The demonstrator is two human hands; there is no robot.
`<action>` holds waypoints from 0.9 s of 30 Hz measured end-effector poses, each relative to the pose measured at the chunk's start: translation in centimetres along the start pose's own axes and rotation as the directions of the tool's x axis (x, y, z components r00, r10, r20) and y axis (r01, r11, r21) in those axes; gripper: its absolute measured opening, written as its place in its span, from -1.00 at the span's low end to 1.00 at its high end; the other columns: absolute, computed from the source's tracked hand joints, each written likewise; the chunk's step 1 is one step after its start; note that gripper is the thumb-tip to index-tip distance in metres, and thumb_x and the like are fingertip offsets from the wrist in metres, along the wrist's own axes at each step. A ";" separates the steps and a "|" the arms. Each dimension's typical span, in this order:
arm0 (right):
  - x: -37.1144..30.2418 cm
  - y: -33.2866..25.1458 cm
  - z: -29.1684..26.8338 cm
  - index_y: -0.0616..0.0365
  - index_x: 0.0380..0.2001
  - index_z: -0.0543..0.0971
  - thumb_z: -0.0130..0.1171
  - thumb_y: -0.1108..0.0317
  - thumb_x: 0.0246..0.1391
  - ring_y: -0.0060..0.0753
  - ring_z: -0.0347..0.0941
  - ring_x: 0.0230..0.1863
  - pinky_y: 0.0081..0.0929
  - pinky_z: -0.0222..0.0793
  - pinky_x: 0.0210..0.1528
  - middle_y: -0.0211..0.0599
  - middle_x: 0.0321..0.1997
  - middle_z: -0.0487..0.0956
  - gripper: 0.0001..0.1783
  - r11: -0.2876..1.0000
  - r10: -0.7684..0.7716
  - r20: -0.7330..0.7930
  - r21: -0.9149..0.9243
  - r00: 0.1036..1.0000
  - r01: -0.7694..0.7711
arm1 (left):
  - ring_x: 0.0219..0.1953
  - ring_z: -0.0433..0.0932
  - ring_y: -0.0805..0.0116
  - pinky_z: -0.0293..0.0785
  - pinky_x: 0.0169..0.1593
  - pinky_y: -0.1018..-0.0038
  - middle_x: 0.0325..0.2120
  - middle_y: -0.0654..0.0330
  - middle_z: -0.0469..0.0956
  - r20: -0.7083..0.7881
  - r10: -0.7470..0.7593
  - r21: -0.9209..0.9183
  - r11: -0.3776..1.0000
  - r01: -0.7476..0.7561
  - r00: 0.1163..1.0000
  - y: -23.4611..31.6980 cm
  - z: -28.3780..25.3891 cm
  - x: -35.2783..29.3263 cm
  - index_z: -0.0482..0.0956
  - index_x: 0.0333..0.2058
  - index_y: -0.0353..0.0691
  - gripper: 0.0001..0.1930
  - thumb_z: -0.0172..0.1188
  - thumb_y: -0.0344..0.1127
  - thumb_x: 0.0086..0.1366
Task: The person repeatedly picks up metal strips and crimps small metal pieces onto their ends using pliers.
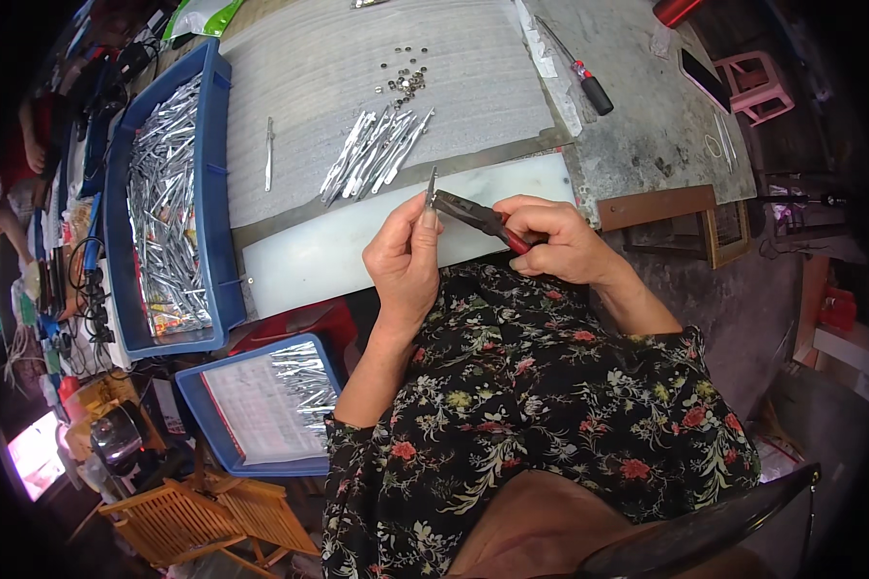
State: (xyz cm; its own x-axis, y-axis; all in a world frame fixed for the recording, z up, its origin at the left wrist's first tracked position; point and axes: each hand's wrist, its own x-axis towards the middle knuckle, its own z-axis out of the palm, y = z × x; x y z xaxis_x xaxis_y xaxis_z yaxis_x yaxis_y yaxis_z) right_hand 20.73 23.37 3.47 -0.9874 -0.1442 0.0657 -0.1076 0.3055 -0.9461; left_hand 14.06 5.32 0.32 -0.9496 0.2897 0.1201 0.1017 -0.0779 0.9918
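Note:
Between the thumb and fingers of my left hand (403,253) is a thin silvery metal strip (433,179), its tip pointing up and away from me. My right hand (565,239) is wrapped round the red handles of a pair of pliers (475,213), whose dark jaws reach left to the strip beside my left thumb. Whether the jaws bite on it is too small to tell. Just beyond my left hand lies a loose pile of similar metal strips (375,154). Farther back several small round metal pieces (407,85) are scattered. One lone strip (268,154) lies to the left.
A blue tray (220,193) heaped with metal strips stands at the left. A second blue tray (208,410), lower down, holds more strips. A white board (309,253) runs along the table's near edge. A screwdriver (594,92) and a phone (704,80) lie at right.

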 end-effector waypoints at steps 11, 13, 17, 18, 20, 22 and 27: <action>-0.2 1.0 -0.1 0.28 -0.50 0.42 0.07 0.62 -0.40 -0.66 0.24 -0.33 -0.72 0.21 -0.34 -0.31 -0.18 0.35 -0.78 0.872 0.147 0.002 0.471 0.989 -0.130 | -0.52 0.35 0.56 0.30 -0.45 0.63 -0.52 0.26 0.41 -0.067 0.009 -0.027 1.000 -0.011 0.998 -0.3 -2.8 3.3 0.47 -0.27 -0.35 -0.83 0.04 -0.50 0.13; -0.4 1.2 -0.1 0.28 -0.50 0.42 0.08 0.62 -0.40 -0.66 0.24 -0.33 -0.71 0.20 -0.33 -0.31 -0.17 0.34 -0.77 0.876 0.163 -0.016 0.462 0.986 -0.138 | -0.53 0.39 0.35 0.33 -0.42 0.52 -0.51 0.13 0.43 -0.009 0.334 0.629 0.735 -0.255 0.942 0.0 -4.1 5.2 0.49 -0.29 -0.31 -0.82 0.06 -0.52 0.08; -0.6 2.0 -0.1 0.28 -0.48 0.44 0.10 0.59 -0.41 -0.65 0.24 -0.33 -0.71 0.18 -0.30 -0.27 -0.14 0.33 -0.75 0.934 0.087 -0.042 0.352 0.995 -0.067 | -0.47 0.41 0.12 0.35 -0.36 0.33 -0.55 0.08 0.42 0.116 0.389 0.798 0.511 -0.319 0.914 -0.9 -4.7 7.6 0.49 -0.38 -0.27 -0.83 0.07 -0.54 -0.02; -0.6 1.9 -0.1 0.28 -0.48 0.44 0.10 0.59 -0.41 -0.65 0.24 -0.33 -0.71 0.18 -0.30 -0.27 -0.14 0.33 -0.75 0.934 0.084 -0.041 0.352 0.996 -0.065 | -0.47 0.41 0.12 0.35 -0.36 0.33 -0.55 0.08 0.42 0.115 0.391 0.799 0.509 -0.318 0.913 -0.9 -4.7 8.1 0.49 -0.38 -0.27 -0.83 0.07 -0.54 -0.02; -0.6 1.8 0.0 0.28 -0.48 0.44 0.10 0.58 -0.42 -0.66 0.24 -0.33 -0.72 0.18 -0.31 -0.27 -0.12 0.33 -0.75 0.903 0.156 -0.033 0.410 0.987 -0.129 | -0.46 0.41 0.10 0.34 -0.35 0.29 -0.56 0.08 0.41 0.215 0.384 0.856 0.369 -0.362 0.898 -0.7 -4.7 8.7 0.49 -0.40 -0.26 -0.84 0.08 -0.52 -0.04; -0.5 1.8 -0.1 0.28 -0.48 0.44 0.10 0.59 -0.42 -0.66 0.24 -0.33 -0.72 0.18 -0.31 -0.27 -0.12 0.33 -0.75 0.898 0.161 -0.034 0.420 0.986 -0.132 | -0.45 0.41 0.10 0.34 -0.33 0.30 -0.55 0.08 0.42 0.208 0.372 0.847 0.394 -0.357 0.905 -0.5 -4.4 9.0 0.48 -0.40 -0.26 -0.85 0.09 -0.50 -0.03; -0.5 1.5 -0.3 0.28 -0.49 0.44 0.10 0.60 -0.42 -0.66 0.24 -0.32 -0.71 0.18 -0.29 -0.26 -0.12 0.33 -0.76 0.889 0.181 -0.013 0.429 0.983 -0.158 | -0.41 0.43 0.08 0.34 -0.29 0.30 -0.50 0.06 0.45 0.138 0.344 0.799 0.515 -0.310 0.929 -0.2 -6.0 10.2 0.48 -0.38 -0.26 -0.85 0.08 -0.47 -0.01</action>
State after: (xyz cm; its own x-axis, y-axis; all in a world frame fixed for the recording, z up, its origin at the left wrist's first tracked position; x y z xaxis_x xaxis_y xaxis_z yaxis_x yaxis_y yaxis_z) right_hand 21.04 24.16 2.11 -0.9920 -0.0743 -0.1023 0.1101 -0.1095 -0.9879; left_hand 2.59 2.60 1.05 -0.8059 0.3742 0.4588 0.5836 0.6324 0.5095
